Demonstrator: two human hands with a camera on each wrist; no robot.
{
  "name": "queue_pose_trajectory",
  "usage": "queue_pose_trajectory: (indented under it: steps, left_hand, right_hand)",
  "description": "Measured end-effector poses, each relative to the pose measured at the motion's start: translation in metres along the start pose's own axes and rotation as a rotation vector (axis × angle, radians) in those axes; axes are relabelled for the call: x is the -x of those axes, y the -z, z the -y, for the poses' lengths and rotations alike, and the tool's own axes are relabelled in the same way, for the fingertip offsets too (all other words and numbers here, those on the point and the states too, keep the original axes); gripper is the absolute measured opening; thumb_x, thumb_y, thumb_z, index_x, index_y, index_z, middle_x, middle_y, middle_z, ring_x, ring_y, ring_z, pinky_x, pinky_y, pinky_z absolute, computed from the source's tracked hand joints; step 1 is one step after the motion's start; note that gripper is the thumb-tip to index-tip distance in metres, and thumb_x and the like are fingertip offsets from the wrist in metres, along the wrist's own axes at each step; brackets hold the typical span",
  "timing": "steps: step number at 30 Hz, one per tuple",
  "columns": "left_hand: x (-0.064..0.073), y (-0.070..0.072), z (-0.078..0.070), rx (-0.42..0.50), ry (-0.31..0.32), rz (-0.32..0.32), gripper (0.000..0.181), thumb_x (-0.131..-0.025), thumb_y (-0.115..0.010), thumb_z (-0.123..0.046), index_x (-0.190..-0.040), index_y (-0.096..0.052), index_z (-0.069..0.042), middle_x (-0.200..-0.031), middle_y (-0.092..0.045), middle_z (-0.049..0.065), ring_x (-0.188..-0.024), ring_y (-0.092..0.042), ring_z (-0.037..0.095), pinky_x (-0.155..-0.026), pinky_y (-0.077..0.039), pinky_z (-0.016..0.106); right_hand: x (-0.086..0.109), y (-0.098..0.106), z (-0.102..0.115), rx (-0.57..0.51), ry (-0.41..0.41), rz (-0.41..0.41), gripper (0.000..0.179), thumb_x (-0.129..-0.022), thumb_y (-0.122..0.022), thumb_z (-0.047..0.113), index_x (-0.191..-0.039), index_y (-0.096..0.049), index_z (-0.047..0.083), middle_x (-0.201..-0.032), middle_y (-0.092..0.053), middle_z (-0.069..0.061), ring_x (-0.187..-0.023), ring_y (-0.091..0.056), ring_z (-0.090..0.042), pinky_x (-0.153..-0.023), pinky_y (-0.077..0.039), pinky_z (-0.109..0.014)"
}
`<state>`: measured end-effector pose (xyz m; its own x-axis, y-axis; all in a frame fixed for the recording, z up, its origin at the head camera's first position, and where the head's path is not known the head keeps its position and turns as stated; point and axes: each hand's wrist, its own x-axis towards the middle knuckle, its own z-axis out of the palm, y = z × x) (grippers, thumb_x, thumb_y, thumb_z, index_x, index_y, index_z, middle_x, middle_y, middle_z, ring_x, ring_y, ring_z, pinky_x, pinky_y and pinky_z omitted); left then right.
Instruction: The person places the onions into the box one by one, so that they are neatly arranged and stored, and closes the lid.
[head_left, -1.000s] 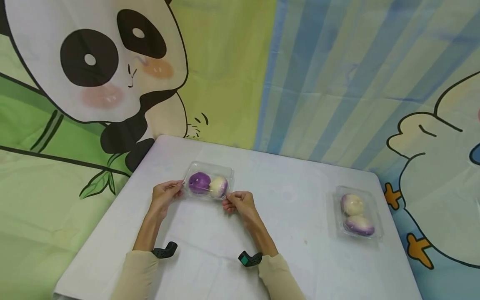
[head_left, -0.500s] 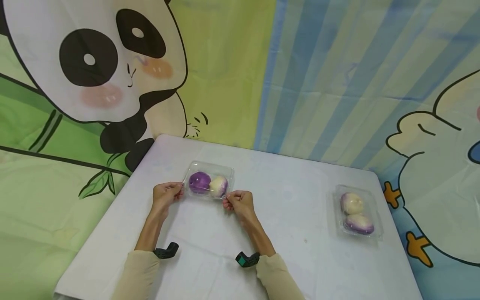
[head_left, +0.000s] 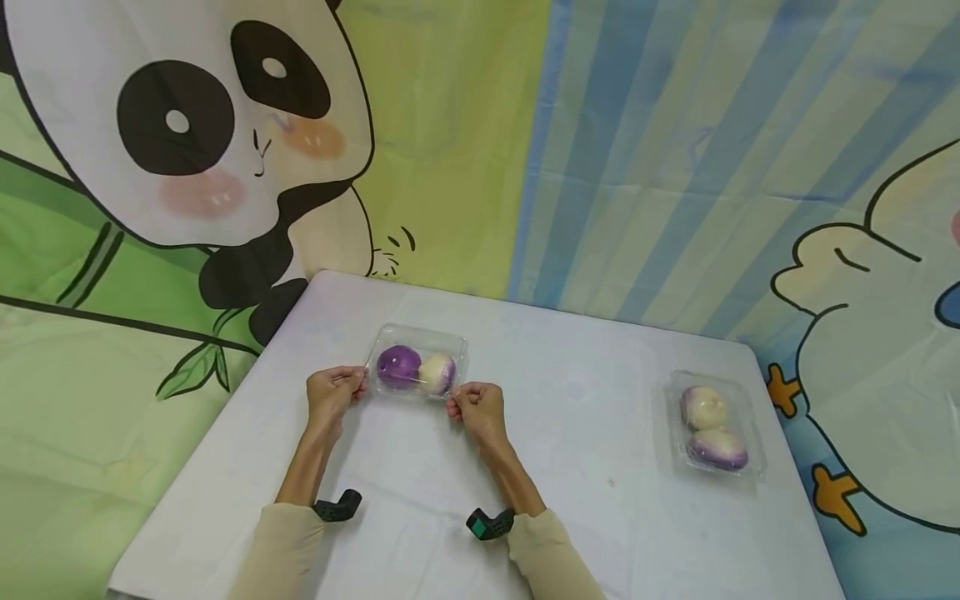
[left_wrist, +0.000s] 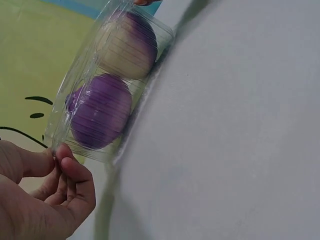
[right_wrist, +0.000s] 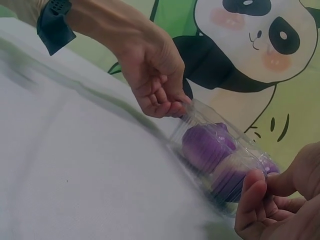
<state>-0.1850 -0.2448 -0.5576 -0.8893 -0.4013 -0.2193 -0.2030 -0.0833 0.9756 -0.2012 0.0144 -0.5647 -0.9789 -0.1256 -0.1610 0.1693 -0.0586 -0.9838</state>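
Observation:
A clear plastic clamshell box (head_left: 417, 333) stands at the back left of the table. Inside it, side by side, are a deep purple round vegetable (left_wrist: 102, 112) with a small nub and a cream one (head_left: 437, 373) with purple on its side; both look like turnips. The left hand (head_left: 332, 397) pinches the box's rim at its left end between thumb and forefinger. At the near right corner, the right hand (head_left: 480, 408) pinches the rim the same way. In the right wrist view, the right hand's fingers (right_wrist: 252, 192) overlap part of the box.
A second clear box (head_left: 678, 383), holding two cream-and-purple vegetables (head_left: 705, 408), lies on the right of the white table (head_left: 570, 467). Behind the table hangs a cartoon backdrop (head_left: 450, 150) with a panda. Black camera bands (head_left: 339, 506) sit on both wrists.
Both hands keep their pinch on the box, which has hardly moved. The wrists have drawn slightly toward each other.

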Motion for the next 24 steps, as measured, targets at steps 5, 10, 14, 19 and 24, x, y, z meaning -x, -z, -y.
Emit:
queue_pose_trajectory:
  steps: [5,10,14,19,24]
  left_hand:
    - [0.001,0.002,0.000,0.014,-0.006,0.012,0.031,-0.106,-0.067,-0.001,-0.127,-0.066,0.021,-0.076,-0.077,-0.007,-0.068,-0.068,0.001,-0.064,-0.062,0.015]
    - [0.001,0.002,0.000,0.015,0.001,0.024,0.032,-0.107,-0.066,-0.002,-0.131,-0.066,0.020,-0.078,-0.077,-0.007,-0.070,-0.068,0.001,-0.066,-0.063,0.015]
    - [0.000,0.000,0.001,0.017,0.007,0.037,0.032,-0.106,-0.066,-0.001,-0.130,-0.066,0.020,-0.079,-0.078,-0.006,-0.071,-0.069,0.002,-0.066,-0.063,0.015]
    - [0.001,0.003,0.001,-0.001,0.021,0.043,0.033,-0.108,-0.066,-0.005,-0.132,-0.066,0.017,-0.079,-0.078,-0.006,-0.072,-0.069,0.003,-0.067,-0.063,0.016]
    - [-0.002,0.007,0.001,0.032,0.046,0.066,0.034,-0.110,-0.065,-0.010,-0.134,-0.065,0.014,-0.082,-0.079,-0.005,-0.074,-0.070,0.004,-0.070,-0.063,0.017]
  right_hand:
    - [0.000,0.000,-0.001,0.005,0.023,0.018,0.019,-0.106,-0.065,-0.001,-0.096,-0.072,-0.016,-0.069,-0.072,-0.003,-0.057,-0.066,-0.006,-0.054,-0.059,-0.016]
    - [0.002,-0.001,-0.001,0.026,0.030,-0.022,0.017,-0.106,-0.067,-0.001,-0.099,-0.072,-0.016,-0.077,-0.076,-0.020,-0.058,-0.066,-0.007,-0.055,-0.059,-0.016]
    - [0.004,-0.002,-0.001,0.045,0.045,-0.067,0.016,-0.105,-0.067,-0.002,-0.098,-0.073,-0.015,-0.081,-0.077,-0.028,-0.058,-0.066,-0.008,-0.054,-0.060,-0.017]
    - [0.001,0.001,-0.002,0.042,0.042,-0.026,0.018,-0.107,-0.066,0.000,-0.098,-0.073,-0.014,-0.076,-0.075,-0.016,-0.058,-0.066,-0.008,-0.055,-0.060,-0.017]
    - [-0.004,0.009,-0.005,0.027,0.018,0.076,0.030,-0.112,-0.061,0.011,-0.104,-0.070,-0.016,-0.079,-0.075,-0.015,-0.061,-0.068,-0.010,-0.058,-0.061,-0.018]
